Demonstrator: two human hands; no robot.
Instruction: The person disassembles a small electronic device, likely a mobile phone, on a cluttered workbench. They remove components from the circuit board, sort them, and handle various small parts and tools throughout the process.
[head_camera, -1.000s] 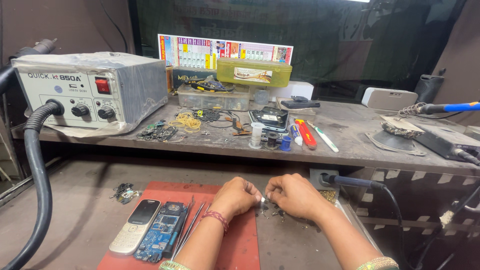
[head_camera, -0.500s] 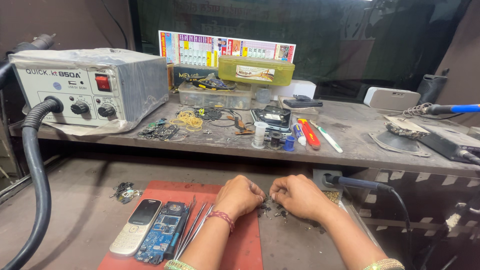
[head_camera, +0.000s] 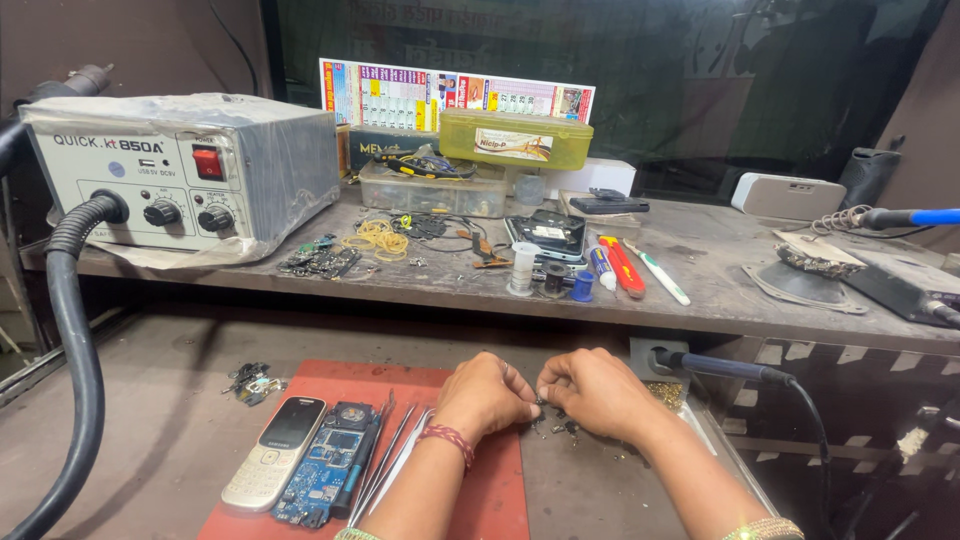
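Observation:
My left hand (head_camera: 485, 397) and my right hand (head_camera: 592, 390) meet fingertip to fingertip low over the right edge of a red work mat (head_camera: 320, 395). They pinch a tiny dark part (head_camera: 540, 402) between them; it is too small to identify. Small loose bits (head_camera: 560, 428) lie on the bench just under the fingers. Left of my left wrist lie tweezers (head_camera: 385, 460), an opened phone showing its blue circuit board (head_camera: 330, 475), and a white keypad phone (head_camera: 274, 450).
A grey hot-air station (head_camera: 190, 175) with a thick black hose (head_camera: 70, 340) stands on the upper shelf at left. The shelf carries plastic boxes (head_camera: 515, 138), rubber bands, a phone, small tubes and a red tool. A soldering iron (head_camera: 905, 217) rests at right. A black cable plug (head_camera: 715, 365) sits beside my right hand.
Both hands have moved slightly lower and closer together, fingertips now touching over the mat edge. The camera view shifted a little.

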